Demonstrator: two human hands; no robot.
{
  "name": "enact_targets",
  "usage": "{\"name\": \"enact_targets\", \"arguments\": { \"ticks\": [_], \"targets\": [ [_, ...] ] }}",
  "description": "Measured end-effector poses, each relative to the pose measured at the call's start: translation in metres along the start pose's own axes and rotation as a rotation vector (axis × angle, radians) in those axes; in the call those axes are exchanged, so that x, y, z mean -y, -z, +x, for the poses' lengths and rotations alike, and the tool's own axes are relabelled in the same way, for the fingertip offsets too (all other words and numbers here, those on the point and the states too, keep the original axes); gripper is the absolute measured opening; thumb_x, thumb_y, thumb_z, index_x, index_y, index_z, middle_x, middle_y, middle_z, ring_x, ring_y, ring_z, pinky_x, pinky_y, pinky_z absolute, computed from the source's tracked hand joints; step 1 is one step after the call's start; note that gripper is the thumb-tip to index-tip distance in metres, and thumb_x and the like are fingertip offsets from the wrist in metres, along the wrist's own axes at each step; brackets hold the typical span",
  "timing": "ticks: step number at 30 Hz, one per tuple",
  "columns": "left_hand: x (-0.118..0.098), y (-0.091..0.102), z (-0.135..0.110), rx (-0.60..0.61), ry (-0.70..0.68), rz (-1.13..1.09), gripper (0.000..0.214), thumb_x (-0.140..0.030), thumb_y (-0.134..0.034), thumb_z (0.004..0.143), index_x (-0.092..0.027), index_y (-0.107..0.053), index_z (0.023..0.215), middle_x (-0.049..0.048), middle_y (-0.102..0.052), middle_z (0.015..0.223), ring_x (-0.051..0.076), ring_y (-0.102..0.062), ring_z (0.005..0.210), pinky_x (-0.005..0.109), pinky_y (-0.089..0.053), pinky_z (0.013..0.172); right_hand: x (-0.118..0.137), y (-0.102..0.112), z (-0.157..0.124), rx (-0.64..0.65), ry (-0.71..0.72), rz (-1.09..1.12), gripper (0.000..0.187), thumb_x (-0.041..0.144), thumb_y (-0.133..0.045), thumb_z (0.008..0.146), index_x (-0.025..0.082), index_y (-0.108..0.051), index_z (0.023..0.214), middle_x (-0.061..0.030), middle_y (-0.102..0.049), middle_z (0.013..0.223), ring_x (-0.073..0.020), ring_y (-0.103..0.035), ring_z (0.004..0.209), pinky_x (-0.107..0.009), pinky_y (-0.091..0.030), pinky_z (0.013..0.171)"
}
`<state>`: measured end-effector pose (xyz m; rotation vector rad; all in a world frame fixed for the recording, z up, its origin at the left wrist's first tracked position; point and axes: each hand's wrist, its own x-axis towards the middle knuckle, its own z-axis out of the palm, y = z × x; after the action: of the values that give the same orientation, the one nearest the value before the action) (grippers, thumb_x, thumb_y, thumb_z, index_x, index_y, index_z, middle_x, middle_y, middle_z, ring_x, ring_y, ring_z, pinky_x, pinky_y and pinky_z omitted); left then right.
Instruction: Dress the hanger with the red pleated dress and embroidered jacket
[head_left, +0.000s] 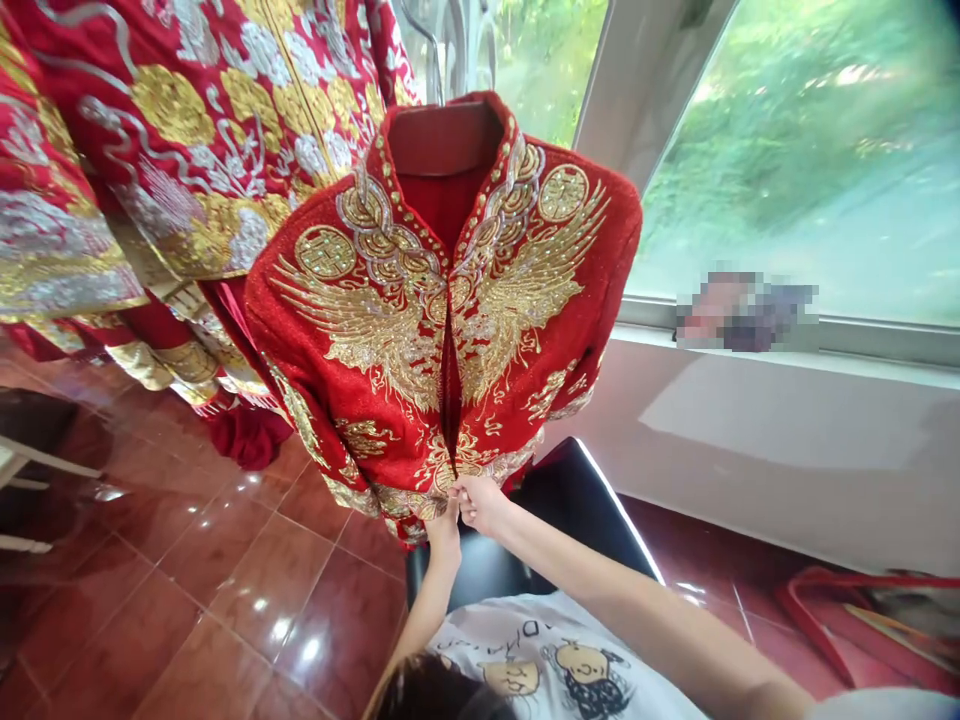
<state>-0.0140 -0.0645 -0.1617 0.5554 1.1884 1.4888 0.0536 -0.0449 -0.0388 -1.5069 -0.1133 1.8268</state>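
"What is being gripped by the 2 hands?"

"The hem of a red jacket [525,330] is pinched at the bottom of its front opening by the left hand [442,528] and the right hand [482,503]. Both are closed on the fabric, just beside each other."

"And where is the jacket placed?"

"It is hung straight ahead from a hanger [446,142]. Its 2 front panels are parted by a narrow dark gap, and its chest is covered with gold embroidery."

"What is seen farther out?"

"A black surface [571,512] is partly hidden behind the hem. On the left, other embroidered garments [180,110] are hung above a tiled floor [180,610]. On the right, a window [817,160] is set above a sill [900,362], where something is blurred out. Low at the right, a red frame [825,578] is partly shown."
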Motion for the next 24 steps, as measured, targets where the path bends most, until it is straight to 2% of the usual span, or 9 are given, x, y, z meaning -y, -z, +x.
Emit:
{"name": "enact_targets", "arguments": {
  "ticks": [4,7,13,16,19,24],
  "targets": [
    [0.001,0.002,0.002,-0.026,-0.012,0.018,0.047,-0.034,-0.086,0.052,-0.020,-0.063,0.091,0.0059,-0.070,0.093,0.023,-0.063,0.101,0.037,-0.044,0.096,-0.003,-0.009,-0.008,-0.013,0.115,0.005,0.034,0.000,-0.042,0.069,0.016,-0.040,0.040,0.0069,-0.028,0.031,-0.0017,-0.017,0.027,-0.016,-0.010,0.032],
    [0.004,0.002,0.001,0.013,-0.041,0.014,0.038,-0.033,-0.082,0.059,-0.020,-0.064,0.090,0.0067,-0.070,0.094,0.023,-0.062,0.105,0.038,-0.043,0.099,0.010,-0.017,-0.017,0.027,0.271,0.043,0.028,0.003,-0.047,0.069,0.015,-0.046,0.043,0.0077,-0.030,0.032,-0.0018,-0.018,0.029,-0.017,-0.011,0.033],
    [0.018,0.003,0.002,0.006,-0.033,0.066,0.037,-0.030,-0.082,0.059,-0.020,-0.065,0.090,0.0068,-0.070,0.093,0.023,-0.065,0.098,0.038,-0.047,0.092,0.069,-0.027,-0.056,0.168,0.434,0.139,0.021,0.015,-0.050,0.075,0.013,-0.055,0.055,0.0090,-0.031,0.037,-0.0024,-0.017,0.032,-0.018,-0.012,0.033],
    [0.021,0.003,0.005,-0.008,-0.021,0.106,0.035,-0.031,-0.083,0.058,-0.019,-0.066,0.087,0.0056,-0.070,0.090,0.022,-0.066,0.091,0.037,-0.049,0.087,0.102,-0.035,-0.080,0.300,0.362,0.189,0.024,0.012,-0.046,0.083,0.012,-0.055,0.060,0.0100,-0.029,0.040,-0.0017,-0.015,0.033,-0.016,-0.013,0.033],
    [0.020,0.003,0.009,-0.020,-0.043,0.110,0.038,-0.029,-0.083,0.057,-0.020,-0.065,0.090,0.0058,-0.070,0.096,0.022,-0.065,0.095,0.036,-0.047,0.091,0.132,-0.044,-0.108,0.368,0.282,0.155,0.029,0.008,-0.040,0.088,0.012,-0.053,0.062,0.0108,-0.026,0.042,-0.0012,-0.014,0.033,-0.016,-0.012,0.034],
    [0.012,-0.002,0.016,-0.030,-0.062,0.069,0.044,-0.030,-0.084,0.056,-0.022,-0.064,0.095,0.0055,-0.069,0.100,0.021,-0.063,0.100,0.033,-0.046,0.091,0.174,-0.057,-0.175,0.493,0.460,0.055,0.036,0.007,-0.035,0.093,0.012,-0.051,0.061,0.0114,-0.021,0.042,0.0002,-0.015,0.032,-0.014,-0.009,0.038]
  ]
}}
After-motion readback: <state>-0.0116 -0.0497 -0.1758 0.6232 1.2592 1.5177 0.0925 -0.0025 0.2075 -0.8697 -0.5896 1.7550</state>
